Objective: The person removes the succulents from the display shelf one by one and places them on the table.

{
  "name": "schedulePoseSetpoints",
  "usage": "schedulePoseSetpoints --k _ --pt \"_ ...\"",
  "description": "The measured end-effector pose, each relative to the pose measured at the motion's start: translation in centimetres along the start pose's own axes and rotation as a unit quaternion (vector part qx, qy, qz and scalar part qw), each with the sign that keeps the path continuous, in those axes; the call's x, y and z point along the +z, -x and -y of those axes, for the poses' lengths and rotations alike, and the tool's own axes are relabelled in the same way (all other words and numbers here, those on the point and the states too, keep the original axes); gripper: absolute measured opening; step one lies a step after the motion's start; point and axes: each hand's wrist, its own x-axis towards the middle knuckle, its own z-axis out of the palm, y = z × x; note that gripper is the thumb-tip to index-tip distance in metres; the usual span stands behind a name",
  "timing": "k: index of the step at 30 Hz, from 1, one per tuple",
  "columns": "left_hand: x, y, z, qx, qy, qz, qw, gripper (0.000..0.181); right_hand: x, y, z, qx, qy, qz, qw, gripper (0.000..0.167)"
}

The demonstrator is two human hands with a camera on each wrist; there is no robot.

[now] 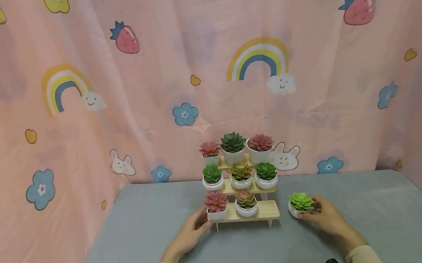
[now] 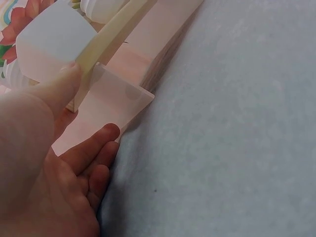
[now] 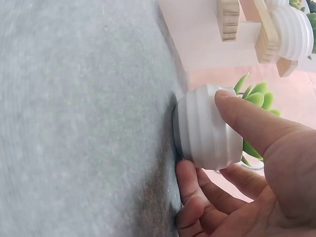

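Observation:
A three-step wooden stand (image 1: 266, 209) carries several small artificial succulents in white pots. My left hand (image 1: 188, 235) is at the left end of its lowest step. In the left wrist view the thumb (image 2: 66, 86) lies along the board's end by a white pot (image 2: 54, 42), with a finger beneath it, pinching the board. That pot holds a pink succulent (image 1: 216, 201). My right hand (image 1: 328, 217) holds a bright green potted succulent (image 1: 301, 201) right of the stand. In the right wrist view, thumb and fingers grip its ribbed white pot (image 3: 207, 126), low at the tabletop.
On the lowest step, an orange-green succulent (image 1: 245, 199) sits mid-board, with bare wood to its right. Three pots line each of the middle and top steps. The grey table (image 1: 136, 235) backs onto a pink patterned curtain (image 1: 160, 75).

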Motion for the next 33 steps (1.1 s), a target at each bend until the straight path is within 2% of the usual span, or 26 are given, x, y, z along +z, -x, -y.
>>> schedulePoseSetpoints --k 11,18,22,28,33 --pt "-0.1 0.3 -0.2 -0.006 0.018 -0.003 0.9998 0.064 -0.9 0.6 0.3 -0.006 -0.016 0.032 0.9994 0.084" --pt "0.0 0.1 0.1 -0.004 0.002 0.0 1.0 0.064 -2.6 1.6 1.9 -0.023 -0.004 -0.008 0.9997 0.081" --pt "0.1 -0.2 0.3 0.007 0.0 -0.002 1.0 0.063 -3.0 2.0 3.1 -0.038 -0.001 -0.035 0.9986 0.078" --pt "0.4 0.4 0.5 -0.013 -0.003 0.009 0.9999 0.064 -2.1 3.3 4.6 -0.066 -0.008 -0.074 0.9951 0.064" --pt "0.2 0.4 0.3 -0.002 0.008 -0.002 1.0 0.064 -0.8 3.6 6.5 -0.104 -0.027 -0.091 0.9901 0.055"
